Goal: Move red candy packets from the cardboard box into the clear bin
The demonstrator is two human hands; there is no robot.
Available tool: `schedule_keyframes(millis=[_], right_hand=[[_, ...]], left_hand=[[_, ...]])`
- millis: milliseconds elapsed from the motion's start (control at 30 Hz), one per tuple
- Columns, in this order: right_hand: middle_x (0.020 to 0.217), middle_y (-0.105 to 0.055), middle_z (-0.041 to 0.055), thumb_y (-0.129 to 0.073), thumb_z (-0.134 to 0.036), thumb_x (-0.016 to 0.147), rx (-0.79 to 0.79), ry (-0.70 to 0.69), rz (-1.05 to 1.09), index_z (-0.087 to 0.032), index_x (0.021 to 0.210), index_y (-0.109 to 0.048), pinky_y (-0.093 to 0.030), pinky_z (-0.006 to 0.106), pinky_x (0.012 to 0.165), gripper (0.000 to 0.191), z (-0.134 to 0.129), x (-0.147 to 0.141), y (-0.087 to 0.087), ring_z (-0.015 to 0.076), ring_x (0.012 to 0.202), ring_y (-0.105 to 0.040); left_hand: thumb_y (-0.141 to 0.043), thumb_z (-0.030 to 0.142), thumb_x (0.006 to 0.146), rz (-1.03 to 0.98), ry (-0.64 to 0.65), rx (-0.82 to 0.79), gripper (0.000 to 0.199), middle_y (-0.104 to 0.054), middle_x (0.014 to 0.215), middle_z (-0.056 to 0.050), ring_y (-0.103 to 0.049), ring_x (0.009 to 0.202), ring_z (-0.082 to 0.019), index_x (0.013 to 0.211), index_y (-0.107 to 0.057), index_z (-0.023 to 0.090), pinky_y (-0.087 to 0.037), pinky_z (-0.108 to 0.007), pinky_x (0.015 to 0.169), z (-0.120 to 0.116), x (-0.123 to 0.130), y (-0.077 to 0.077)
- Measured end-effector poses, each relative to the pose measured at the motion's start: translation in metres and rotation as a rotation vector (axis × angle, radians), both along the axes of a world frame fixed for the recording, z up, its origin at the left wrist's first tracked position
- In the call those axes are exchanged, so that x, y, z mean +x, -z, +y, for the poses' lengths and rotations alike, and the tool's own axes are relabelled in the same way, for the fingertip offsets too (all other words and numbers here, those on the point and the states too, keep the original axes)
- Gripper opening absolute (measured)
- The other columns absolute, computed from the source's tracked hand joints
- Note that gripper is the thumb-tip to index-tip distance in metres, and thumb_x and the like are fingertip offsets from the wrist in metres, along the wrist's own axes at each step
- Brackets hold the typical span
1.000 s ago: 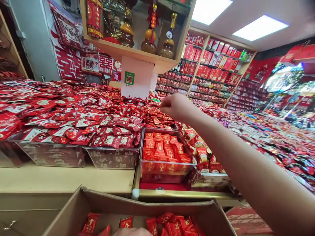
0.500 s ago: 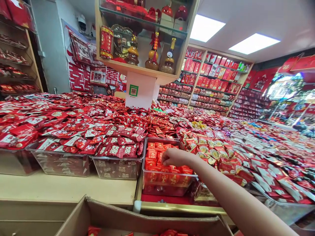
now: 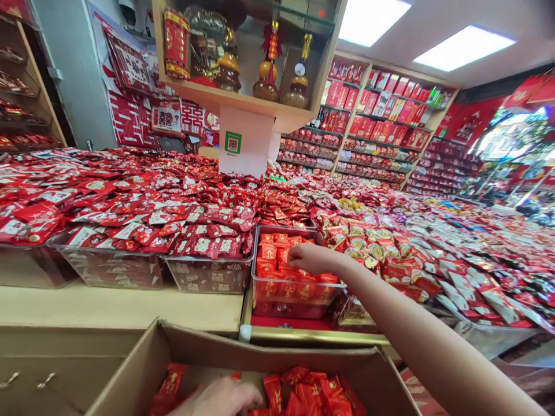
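My right hand (image 3: 313,258) reaches into a clear plastic bin (image 3: 299,311) of small red packets with gold print (image 3: 267,251). Its fingers are curled down and closed against the packets, and the fingertips are hidden. Low in the view, my left hand (image 3: 223,397) is inside an open cardboard box (image 3: 269,355). It lies over and beside loose red packets (image 3: 312,396) of a like kind, blurred, with its fingers partly cut off by the frame's bottom edge. Whether it grips a packet cannot be seen.
Clear bins (image 3: 208,274) heaped with dark red packets line the counter (image 3: 121,309) on the left. Gold-and-red packets (image 3: 368,248) pile up right of my bin. A gold edge strip (image 3: 312,335) runs below it. A display cabinet (image 3: 243,95) hangs ahead.
My left hand has come into view inside the cardboard box. The view has tipped downward, showing more of the box's packets. My right hand stays at the bin, its fingers still low among the packets.
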State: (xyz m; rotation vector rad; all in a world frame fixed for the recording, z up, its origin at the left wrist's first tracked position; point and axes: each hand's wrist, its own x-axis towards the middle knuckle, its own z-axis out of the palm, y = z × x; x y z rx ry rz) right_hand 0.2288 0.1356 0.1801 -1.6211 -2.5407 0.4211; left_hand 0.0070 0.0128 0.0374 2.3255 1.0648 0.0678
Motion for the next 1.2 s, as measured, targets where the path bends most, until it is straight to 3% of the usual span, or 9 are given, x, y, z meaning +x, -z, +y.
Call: schedule_keyframes(millis=[167, 233, 367, 500, 600, 833, 1033, 1133, 1200], right_hand=[[0.073, -0.061, 0.0024, -0.050, -0.015, 0.071, 0.173, 0.046, 0.078, -0.015, 0.076, -0.061, -0.035, 0.022, 0.062, 0.013, -0.052, 0.001, -0.011, 0.0134, 0.068, -0.052], [0.072, -0.061, -0.0012, -0.051, -0.017, 0.070, -0.027, -0.080, 0.180, -0.018, 0.077, -0.062, -0.036, 0.021, 0.060, 0.013, -0.081, 0.004, -0.001, 0.0118, 0.065, -0.053], [0.072, -0.064, -0.0009, -0.048, -0.013, 0.070, -0.499, -0.182, 0.124, -0.020, 0.079, -0.064, -0.038, 0.021, 0.057, 0.020, -0.124, 0.012, 0.080, 0.0122, 0.063, -0.055], [0.087, -0.065, 0.0083, -0.053, -0.022, 0.068, -0.480, -0.092, -0.121, -0.016, 0.091, -0.062, -0.041, 0.027, 0.066, 0.025, -0.142, 0.011, 0.182, 0.0200, 0.076, -0.057], [0.100, -0.060, 0.0148, -0.061, -0.029, 0.063, -0.458, -0.064, -0.146, -0.012, 0.101, -0.057, -0.039, 0.033, 0.078, 0.042, -0.153, 0.000, 0.221, 0.0257, 0.092, -0.053], [0.087, -0.061, 0.0099, -0.059, -0.048, 0.062, -0.466, -0.107, -0.094, -0.016, 0.089, -0.060, -0.042, 0.035, 0.074, 0.043, -0.152, -0.009, 0.231, 0.0257, 0.086, -0.054], [0.107, -0.057, 0.0135, -0.057, -0.042, 0.068, -0.255, -0.163, 0.054, -0.012, 0.114, -0.047, -0.035, 0.035, 0.087, 0.056, -0.160, -0.037, 0.248, 0.0270, 0.100, -0.046], [0.093, -0.062, 0.0100, -0.054, -0.047, 0.070, -0.250, -0.279, 0.125, -0.014, 0.103, -0.056, -0.037, 0.031, 0.084, 0.046, -0.170, -0.053, 0.251, 0.0230, 0.092, -0.050], [0.087, -0.063, 0.0089, -0.043, -0.046, 0.078, -0.240, -0.180, 0.082, -0.016, 0.091, -0.059, -0.038, 0.029, 0.082, 0.036, -0.169, -0.056, 0.248, 0.0204, 0.087, -0.052]], left_hand=[[-0.044, 0.030, 0.074, 0.290, 0.015, -0.060, 0.030, -0.066, 0.091, -0.011, -0.060, 0.084, -0.026, 0.098, -0.059, 0.022, -0.044, -0.033, 0.072, 0.006, -0.014, -0.006], [-0.048, 0.029, 0.071, 0.358, 0.022, -0.114, 0.031, -0.066, 0.089, -0.014, -0.060, 0.082, -0.029, 0.097, -0.060, 0.018, -0.044, -0.037, 0.070, 0.011, -0.020, 0.000], [-0.048, 0.028, 0.070, 0.412, 0.053, -0.162, 0.035, -0.065, 0.093, -0.016, -0.060, 0.083, -0.031, 0.102, -0.058, 0.017, -0.044, -0.040, 0.070, 0.014, -0.024, 0.007], [-0.042, 0.029, 0.075, 0.376, 0.070, -0.168, 0.039, -0.065, 0.095, -0.013, -0.060, 0.083, -0.027, 0.111, -0.052, 0.018, -0.045, -0.035, 0.071, 0.014, -0.020, 0.004], [-0.041, 0.029, 0.075, 0.377, 0.057, -0.174, 0.041, -0.064, 0.099, -0.013, -0.059, 0.086, -0.026, 0.113, -0.050, 0.018, -0.045, -0.035, 0.073, 0.016, -0.018, 0.004], [-0.043, 0.032, 0.073, 0.410, 0.040, -0.209, 0.041, -0.064, 0.100, -0.012, -0.059, 0.087, -0.028, 0.111, -0.052, 0.020, -0.045, -0.039, 0.073, 0.021, -0.019, 0.008], [-0.043, 0.030, 0.074, 0.408, 0.019, -0.217, 0.041, -0.064, 0.101, -0.011, -0.059, 0.089, -0.026, 0.114, -0.050, 0.020, -0.044, -0.035, 0.075, 0.023, -0.019, 0.007], [-0.046, 0.031, 0.073, 0.408, -0.001, -0.214, 0.040, -0.063, 0.103, -0.012, -0.058, 0.093, -0.027, 0.111, -0.052, 0.019, -0.043, -0.035, 0.078, 0.023, -0.020, 0.009], [-0.047, 0.032, 0.072, 0.404, -0.010, -0.218, 0.039, -0.063, 0.103, -0.012, -0.058, 0.093, -0.026, 0.109, -0.054, 0.020, -0.043, -0.034, 0.078, 0.023, -0.021, 0.010]])
